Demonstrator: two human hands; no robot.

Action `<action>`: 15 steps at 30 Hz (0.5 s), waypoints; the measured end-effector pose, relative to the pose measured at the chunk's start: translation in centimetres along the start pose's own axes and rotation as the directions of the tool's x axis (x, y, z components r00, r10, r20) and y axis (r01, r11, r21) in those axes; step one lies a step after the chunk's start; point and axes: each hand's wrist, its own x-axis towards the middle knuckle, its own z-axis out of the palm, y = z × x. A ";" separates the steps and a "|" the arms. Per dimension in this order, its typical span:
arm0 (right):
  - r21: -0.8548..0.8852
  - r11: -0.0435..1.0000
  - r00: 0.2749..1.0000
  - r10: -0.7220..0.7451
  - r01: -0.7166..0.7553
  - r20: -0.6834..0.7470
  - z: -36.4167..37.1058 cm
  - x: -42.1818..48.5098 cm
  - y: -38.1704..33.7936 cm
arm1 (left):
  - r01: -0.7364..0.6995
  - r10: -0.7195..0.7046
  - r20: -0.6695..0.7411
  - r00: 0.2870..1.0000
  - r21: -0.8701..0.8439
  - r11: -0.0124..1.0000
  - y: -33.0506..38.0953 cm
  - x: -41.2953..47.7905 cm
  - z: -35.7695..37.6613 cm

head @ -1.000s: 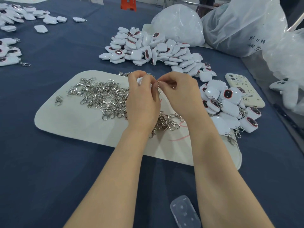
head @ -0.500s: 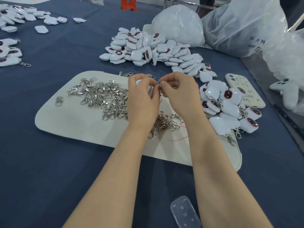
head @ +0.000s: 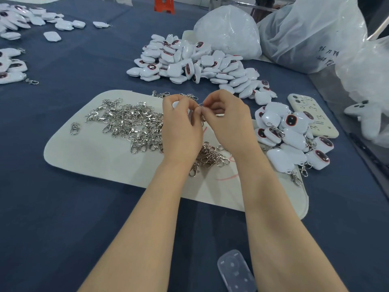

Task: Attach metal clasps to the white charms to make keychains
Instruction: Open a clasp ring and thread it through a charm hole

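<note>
Here, in the head view, both hands are raised just above the far edge of a cream mat [head: 94, 161] that lies on the blue-covered worktop [head: 63, 228].

1. The left hand [head: 182, 127] has its fingers curled round a white charm [head: 175, 104]. Only a small part of the charm shows above the knuckles.
2. The right hand [head: 226, 121] pinches a metal clasp [head: 201, 105] between thumb and forefinger, with the other fingers curled in. The clasp is mostly hidden, so its attachment to the charm cannot be told.
3. The fingertips of the two hands meet at the clasp.

Surrounding items:
- A loose pile of clasps [head: 130, 121] lies on the mat, left of the left hand and partly under both wrists. One single clasp [head: 74, 128] lies apart at the left of the mat.
- A heap of charms [head: 195, 62] rests on the worktop, far from the hands.
- A group of finished keychains [head: 290, 135], charms with clasps fitted, sits at the right end of the mat.
- A cream phone case [head: 311, 114] lies just beside that group, on its far right side.
- Two plastic bags [head: 229, 30] stand at the far right, behind the heap.
- More charms [head: 12, 66] lie at the far left edge.
- A clear plastic case [head: 234, 270] lies near, between the forearms.
</note>
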 end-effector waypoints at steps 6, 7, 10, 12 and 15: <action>0.038 0.999 0.998 0.004 -0.007 0.066 -0.3 -0.1 0.4 | -0.042 0.041 0.039 0.998 0.009 0.999 -0.2 0.1 -0.2; 0.034 0.999 0.998 0.001 -0.003 0.069 -0.4 -0.2 0.5 | -0.047 0.046 0.049 0.998 0.010 0.999 -0.2 0.2 -0.3; 0.016 1.000 0.998 -0.019 0.018 0.067 -0.4 -0.3 0.5 | -0.068 0.068 0.059 0.996 0.004 0.998 -0.3 0.3 -0.4; 0.016 0.999 0.997 -0.029 0.028 0.067 -0.4 -0.3 0.4 | -0.081 0.081 0.062 0.995 0.004 0.997 -0.4 0.3 -0.5; 0.015 0.999 0.997 -0.036 0.035 0.068 -0.5 -0.2 0.4 | -0.088 0.088 0.062 0.994 0.008 0.996 -0.6 0.4 -0.5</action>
